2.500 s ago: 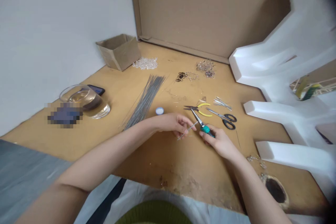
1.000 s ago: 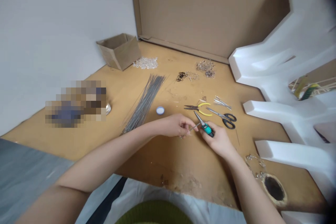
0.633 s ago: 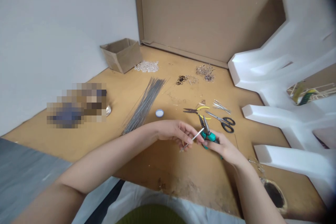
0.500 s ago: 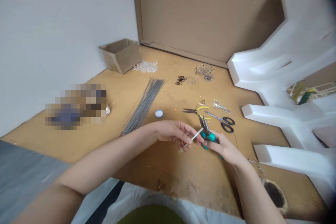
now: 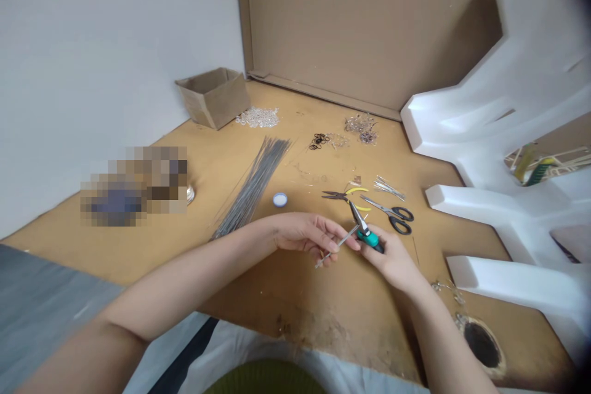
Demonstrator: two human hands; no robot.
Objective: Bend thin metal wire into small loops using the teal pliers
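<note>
Rod [image 5: 333, 247] in the left hand [image 5: 307, 233], teal pliers [image 5: 368, 239] in the right [image 5: 392, 257]!
And here's the detail: the rod slants just nearer the wearer than the scissors [image 5: 399, 215] and to their left, the left grip closed on it in the fingers; the right grip is wrapped around the teal pliers, jaws crossing the rod's far end, though whether they pinch it I can't tell. The rod looks light, stiff and slick, so it could roll; best hold, I'd judge, is near its middle. Yellow pliers [image 5: 340, 196] lie left of the scissors.
</note>
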